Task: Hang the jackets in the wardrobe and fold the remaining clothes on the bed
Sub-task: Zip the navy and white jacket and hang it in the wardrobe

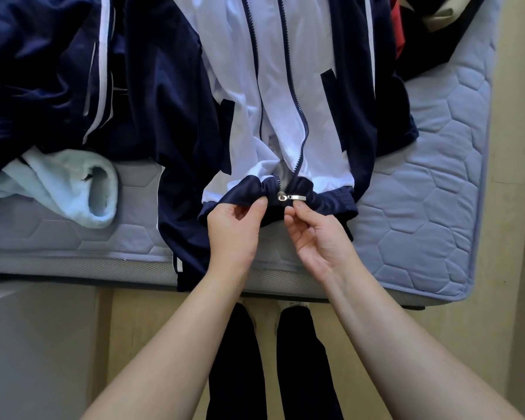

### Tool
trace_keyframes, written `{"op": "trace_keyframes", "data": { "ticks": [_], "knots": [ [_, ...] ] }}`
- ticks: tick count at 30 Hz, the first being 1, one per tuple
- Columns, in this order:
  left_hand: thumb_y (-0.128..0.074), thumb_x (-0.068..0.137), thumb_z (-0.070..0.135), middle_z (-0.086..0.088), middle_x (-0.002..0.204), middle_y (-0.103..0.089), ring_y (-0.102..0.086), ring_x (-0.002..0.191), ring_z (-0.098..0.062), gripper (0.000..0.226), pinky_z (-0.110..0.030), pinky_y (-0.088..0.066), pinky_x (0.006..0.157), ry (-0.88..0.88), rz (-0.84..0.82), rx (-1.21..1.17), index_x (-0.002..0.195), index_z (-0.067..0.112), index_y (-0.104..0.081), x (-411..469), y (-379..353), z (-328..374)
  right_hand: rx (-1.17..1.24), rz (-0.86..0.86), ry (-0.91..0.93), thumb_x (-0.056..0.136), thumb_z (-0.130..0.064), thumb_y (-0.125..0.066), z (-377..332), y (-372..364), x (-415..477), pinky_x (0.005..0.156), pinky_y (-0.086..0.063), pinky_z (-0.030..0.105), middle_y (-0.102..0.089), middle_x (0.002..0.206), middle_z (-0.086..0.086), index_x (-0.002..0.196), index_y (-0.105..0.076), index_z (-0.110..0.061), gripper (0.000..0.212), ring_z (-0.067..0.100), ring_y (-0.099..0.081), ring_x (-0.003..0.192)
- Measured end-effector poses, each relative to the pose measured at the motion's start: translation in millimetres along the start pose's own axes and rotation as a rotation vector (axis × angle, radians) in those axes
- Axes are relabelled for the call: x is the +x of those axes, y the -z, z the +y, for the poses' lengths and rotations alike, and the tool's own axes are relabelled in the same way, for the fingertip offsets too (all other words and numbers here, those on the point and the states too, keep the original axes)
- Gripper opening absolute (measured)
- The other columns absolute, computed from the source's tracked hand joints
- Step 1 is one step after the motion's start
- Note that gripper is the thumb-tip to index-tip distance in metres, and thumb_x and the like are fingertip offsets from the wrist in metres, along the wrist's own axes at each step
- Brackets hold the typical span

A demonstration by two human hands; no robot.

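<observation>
Navy-and-white zip-front track jacket (pixel 273 95) lies flat on pale blue quilted bed (pixel 437 207), front up, zip undone, navy hem at near edge. Left hand (pixel 234 225) pinches hem just left of zip, thumb on top, fingers curled under. Right hand (pixel 319 234) pinches hem just right of zip, fingers curled tight, thumb tip touching silver zip pull (pixel 296 197) at bottom of teeth. Pale blue fleece garment (pixel 73 189) left of jacket. Navy white-striped clothes heap (pixel 43 71) at far left.
</observation>
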State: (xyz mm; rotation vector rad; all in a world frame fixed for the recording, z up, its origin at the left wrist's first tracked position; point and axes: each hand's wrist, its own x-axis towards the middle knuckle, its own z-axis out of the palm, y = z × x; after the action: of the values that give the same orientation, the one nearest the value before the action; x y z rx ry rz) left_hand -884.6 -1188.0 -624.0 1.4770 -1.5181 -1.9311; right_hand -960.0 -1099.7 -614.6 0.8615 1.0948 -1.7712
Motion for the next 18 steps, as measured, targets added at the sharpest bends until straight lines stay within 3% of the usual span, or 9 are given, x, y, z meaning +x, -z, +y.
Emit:
{"op": "trace_keyframes", "data": {
  "ticks": [5,14,16,18],
  "knots": [
    [-0.068,0.087,0.018,0.011,0.055,-0.062,-0.052,0.054,0.002,0.018,-0.012,-0.044,0.057,0.099,-0.057,0.023,0.07,0.016,-0.069,2,7,-3,-0.077,-0.007,-0.011,0.088,0.005,-0.058,2,-3,0,0.054,-0.054,0.018,-0.066,0.061,0.008,0.084,-0.061,0.007,0.006,0.01,-0.066,0.057],
    [-0.067,0.087,0.031,0.009,0.046,-0.058,-0.051,0.047,-0.002,0.033,-0.016,-0.042,0.053,-0.006,-0.096,0.346,0.057,0.018,-0.065,5,8,-3,-0.001,0.076,-0.01,0.09,0.004,-0.057,6,-1,5,0.051,-0.052,0.016,-0.065,0.057,0.005,0.082,-0.06,0.004,0.008,0.008,-0.064,0.053],
    [-0.067,0.087,0.031,0.009,0.045,-0.058,-0.051,0.047,-0.002,0.033,-0.018,-0.042,0.055,0.019,-0.107,0.366,0.057,0.017,-0.065,6,8,-3,-0.13,0.1,-0.063,0.09,0.0,-0.06,-1,2,5,0.052,-0.053,0.018,-0.066,0.059,0.005,0.088,-0.058,0.004,0.005,0.009,-0.066,0.055],
    [-0.067,0.086,0.031,0.008,0.045,-0.058,-0.052,0.048,-0.003,0.033,-0.02,-0.043,0.057,0.05,-0.103,0.381,0.057,0.017,-0.066,3,10,-5,-0.501,0.165,-0.032,0.09,-0.013,-0.066,-10,7,6,0.051,-0.053,0.022,-0.064,0.062,0.005,0.089,-0.053,-0.005,0.015,0.009,-0.064,0.052]
  ]
}}
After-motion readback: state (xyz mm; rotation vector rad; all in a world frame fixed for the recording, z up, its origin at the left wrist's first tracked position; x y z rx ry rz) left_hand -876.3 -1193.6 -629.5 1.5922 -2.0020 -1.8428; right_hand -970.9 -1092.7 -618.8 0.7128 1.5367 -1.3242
